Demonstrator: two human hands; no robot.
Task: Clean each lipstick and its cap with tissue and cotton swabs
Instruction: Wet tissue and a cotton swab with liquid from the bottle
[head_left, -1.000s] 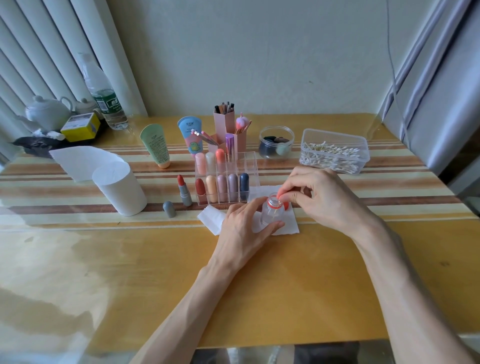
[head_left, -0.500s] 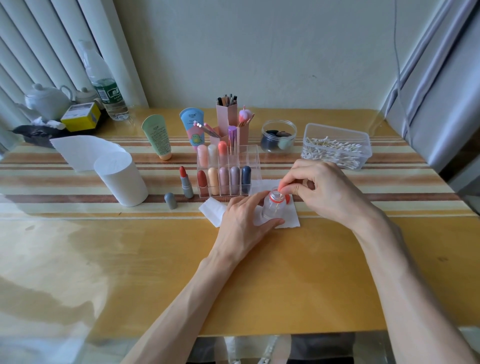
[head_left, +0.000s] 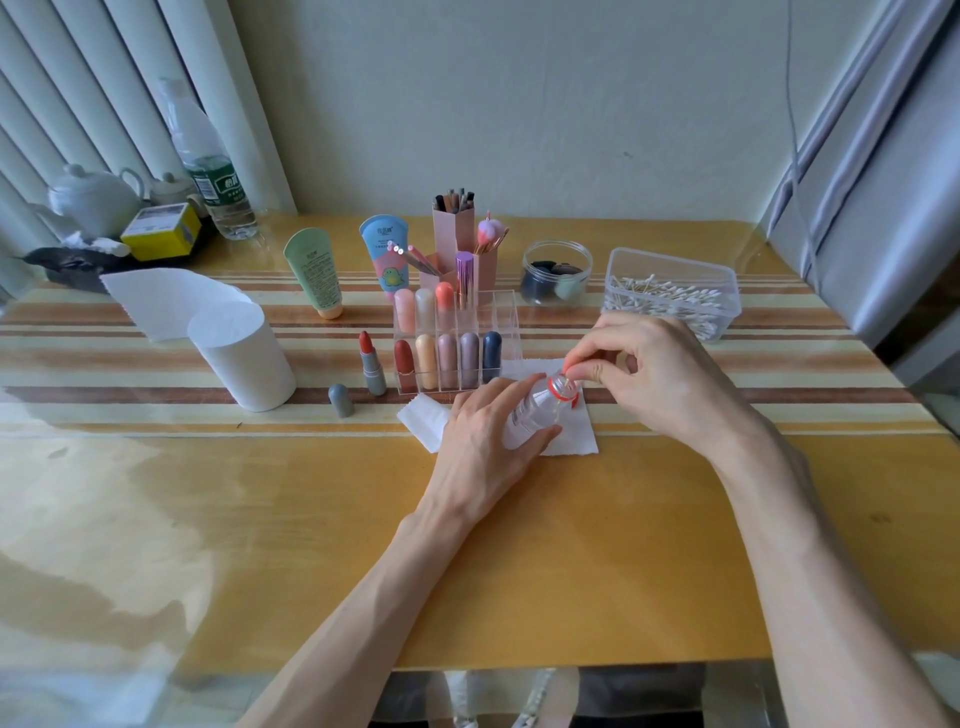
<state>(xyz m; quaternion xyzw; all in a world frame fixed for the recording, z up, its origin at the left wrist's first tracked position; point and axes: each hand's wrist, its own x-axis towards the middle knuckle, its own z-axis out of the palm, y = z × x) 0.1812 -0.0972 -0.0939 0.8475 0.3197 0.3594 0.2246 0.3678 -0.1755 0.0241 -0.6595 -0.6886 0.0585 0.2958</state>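
My left hand (head_left: 488, 441) grips a small clear bottle (head_left: 532, 413) with a red neck ring and tilts it to the right over a white tissue sheet (head_left: 574, 441). My right hand (head_left: 660, 374) pinches a small red cap (head_left: 571, 370) between thumb and forefinger at the bottle's mouth. An uncapped red lipstick (head_left: 371, 364) stands upright left of the clear organizer (head_left: 506, 322), which holds several capped lipsticks. The lipstick's grey cap (head_left: 340, 400) stands on the table in front of it. A clear box of cotton swabs (head_left: 670, 301) sits behind my right hand.
A tissue roll (head_left: 241, 358) stands at the left with its loose end trailing behind. Two cream tubes (head_left: 314, 275), a pink brush holder (head_left: 457, 234) and a jar of sponges (head_left: 556, 273) line the back. A water bottle (head_left: 213, 176), teapot and yellow box fill the far left corner.
The small bottle stood upright and now leans to the right in my left hand. My right hand stays pinched at its mouth. The view has shifted slightly.
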